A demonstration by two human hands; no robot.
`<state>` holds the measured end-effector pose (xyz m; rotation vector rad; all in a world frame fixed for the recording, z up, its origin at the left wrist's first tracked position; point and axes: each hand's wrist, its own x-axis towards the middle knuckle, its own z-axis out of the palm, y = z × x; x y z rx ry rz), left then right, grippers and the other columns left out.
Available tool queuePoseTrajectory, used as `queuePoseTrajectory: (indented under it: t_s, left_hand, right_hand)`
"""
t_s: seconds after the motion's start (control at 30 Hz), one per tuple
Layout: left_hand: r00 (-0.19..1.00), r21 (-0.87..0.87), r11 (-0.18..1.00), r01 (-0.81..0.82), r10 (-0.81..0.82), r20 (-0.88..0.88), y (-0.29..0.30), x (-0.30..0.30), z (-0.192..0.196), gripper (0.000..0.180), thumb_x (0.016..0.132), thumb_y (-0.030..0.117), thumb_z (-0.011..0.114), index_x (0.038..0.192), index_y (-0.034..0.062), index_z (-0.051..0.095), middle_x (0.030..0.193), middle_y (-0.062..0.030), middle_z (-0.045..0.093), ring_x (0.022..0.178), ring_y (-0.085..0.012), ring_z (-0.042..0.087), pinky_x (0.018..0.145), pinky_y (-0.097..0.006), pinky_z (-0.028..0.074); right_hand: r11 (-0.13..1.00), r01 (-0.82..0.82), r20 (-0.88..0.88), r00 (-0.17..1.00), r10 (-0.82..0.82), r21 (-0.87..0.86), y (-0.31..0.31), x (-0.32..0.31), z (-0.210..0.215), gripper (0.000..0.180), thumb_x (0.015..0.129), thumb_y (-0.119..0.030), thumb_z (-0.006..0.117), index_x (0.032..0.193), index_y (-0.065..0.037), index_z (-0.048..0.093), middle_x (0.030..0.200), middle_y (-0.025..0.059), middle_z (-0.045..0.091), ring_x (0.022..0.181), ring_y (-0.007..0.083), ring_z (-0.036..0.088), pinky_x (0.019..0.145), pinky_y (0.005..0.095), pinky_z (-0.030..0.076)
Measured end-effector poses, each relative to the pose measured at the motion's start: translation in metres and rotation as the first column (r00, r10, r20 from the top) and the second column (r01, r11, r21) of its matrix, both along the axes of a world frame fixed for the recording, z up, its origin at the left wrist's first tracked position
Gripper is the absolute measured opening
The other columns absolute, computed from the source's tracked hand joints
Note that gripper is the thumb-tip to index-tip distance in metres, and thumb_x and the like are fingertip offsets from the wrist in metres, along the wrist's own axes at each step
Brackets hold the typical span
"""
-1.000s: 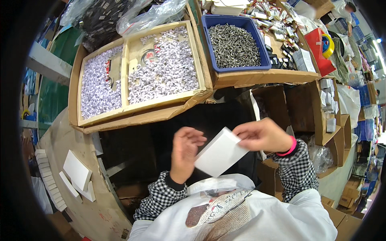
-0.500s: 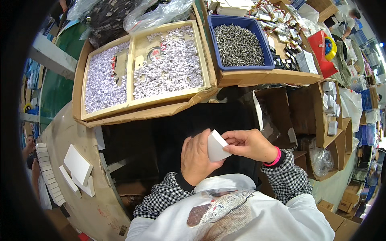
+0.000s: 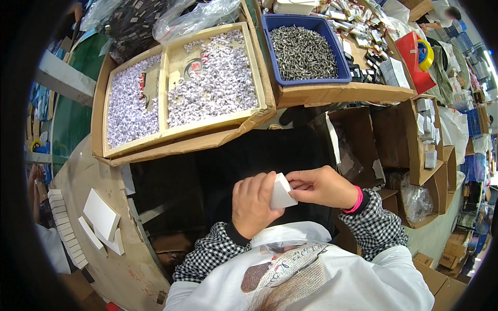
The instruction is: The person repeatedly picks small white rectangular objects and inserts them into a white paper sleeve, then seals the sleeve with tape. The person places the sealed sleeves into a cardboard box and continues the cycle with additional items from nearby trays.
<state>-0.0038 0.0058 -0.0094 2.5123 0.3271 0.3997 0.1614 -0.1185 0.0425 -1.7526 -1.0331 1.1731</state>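
Observation:
A small white box (image 3: 281,193) is held above my lap, tilted between both hands. My left hand (image 3: 252,203) is closed around its left side, the fingers behind and along it. With thumb and fingertips, my right hand (image 3: 326,187) pinches the box's upper right edge; whether a flap or something small sits in that pinch is hidden. A pink band (image 3: 355,200) circles my right wrist.
Ahead is a divided wooden tray (image 3: 165,93) of small white pieces. A blue bin (image 3: 306,81) of metal parts stands right of it. White boxes (image 3: 101,213) and a box row (image 3: 67,228) lie on the left table. Open cartons (image 3: 397,142) stand at right.
The box has turned slightly in my hands, and its front face looks narrower now. My left fingers have shifted a little over it. The view has moved slightly.

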Motion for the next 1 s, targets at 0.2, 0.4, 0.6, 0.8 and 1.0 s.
queuePoseTrajectory:
  t_s: [0.2, 0.4, 0.6, 0.8, 1.0]
  left_hand:
    - [0.996, 0.141, 0.99, -0.008, 0.019, -0.082, -0.003, 0.0, -0.001, 0.083, 0.054, 0.022, 0.082, 0.126, 0.0084, 0.044, 0.106, -0.0075, 0.053, 0.09, -0.0239, 0.053, 0.082, -0.04, 0.039]
    - [0.997, 0.077, 0.995, -0.061, 0.064, -0.047, -0.003, -0.002, -0.005, 0.086, 0.052, 0.019, 0.082, 0.127, 0.006, 0.043, 0.111, -0.0107, 0.052, 0.097, -0.0277, 0.052, 0.086, -0.041, 0.039]
    - [0.984, 0.031, 0.985, -0.171, 0.169, 0.063, -0.006, -0.001, -0.009, 0.093, 0.054, 0.023, 0.085, 0.131, 0.0051, 0.036, 0.119, -0.0139, 0.049, 0.105, -0.0299, 0.05, 0.089, -0.043, 0.039]
    - [0.984, -0.446, 0.894, 0.034, 0.047, 0.17, 0.005, -0.01, -0.004, 0.089, 0.059, 0.032, 0.087, 0.13, 0.0071, 0.04, 0.111, -0.0115, 0.055, 0.096, -0.0249, 0.057, 0.084, -0.038, 0.047]
    - [0.887, -0.925, 0.191, 0.328, -0.4, 0.232, 0.035, -0.015, 0.004, 0.078, 0.072, 0.013, 0.08, 0.136, 0.0002, 0.036, 0.132, -0.0147, 0.048, 0.12, -0.0226, 0.049, 0.101, -0.034, 0.04]
  right_hand:
    - [0.999, -0.037, 0.377, 0.925, 0.041, -0.017, 0.004, -0.018, -0.012, 0.03, 0.077, -0.006, 0.06, 0.106, 0.001, 0.061, 0.083, 0.0165, 0.067, 0.076, 0.0288, 0.068, 0.069, 0.0312, 0.055]
    - [0.995, 0.073, 0.3, 0.95, -0.09, 0.067, 0.007, -0.009, -0.011, 0.025, 0.081, -0.006, 0.053, 0.104, 0.0, 0.061, 0.081, 0.0168, 0.066, 0.074, 0.0317, 0.066, 0.068, 0.034, 0.054]
    - [0.97, 0.151, 0.22, 0.956, -0.191, 0.189, 0.01, -0.018, 0.001, 0.026, 0.08, -0.013, 0.069, 0.103, -0.001, 0.062, 0.084, 0.0128, 0.065, 0.075, 0.0245, 0.065, 0.069, 0.0306, 0.053]
    - [0.941, -0.138, 0.424, 0.906, -0.006, 0.308, 0.01, 0.0, 0.024, 0.019, 0.081, -0.008, 0.067, 0.1, -0.006, 0.065, 0.08, 0.0085, 0.065, 0.071, 0.0246, 0.064, 0.065, 0.0318, 0.052]
    - [0.833, -0.301, 0.492, 0.87, 0.041, 0.464, 0.013, -0.008, 0.034, 0.032, 0.071, -0.004, 0.069, 0.102, -0.008, 0.068, 0.084, 0.0065, 0.067, 0.068, 0.022, 0.065, 0.058, 0.0298, 0.053]
